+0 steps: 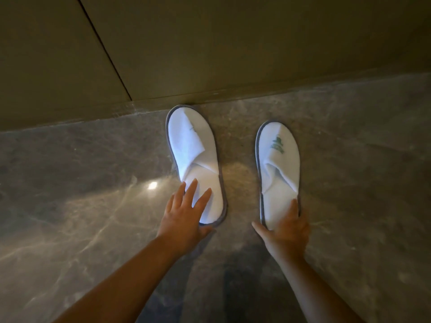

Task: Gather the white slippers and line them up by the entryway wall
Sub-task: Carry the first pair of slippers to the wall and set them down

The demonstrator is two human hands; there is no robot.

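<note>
Two white slippers with grey edging lie flat on the marble floor, toes toward the wall. The left slipper [193,150] has its toe touching the wall base. The right slipper [278,164], with a green logo, lies a little back from the wall, a gap between the two. My left hand [184,217] rests on the left slipper's heel with fingers spread flat. My right hand [288,231] grips the right slipper's heel, thumb at its left edge and fingers over the insole.
An olive-brown wall [233,43] with a dark vertical seam [105,47] runs across the top. The glossy grey-brown marble floor [81,206] shows a lamp reflection [152,185] left of the slippers.
</note>
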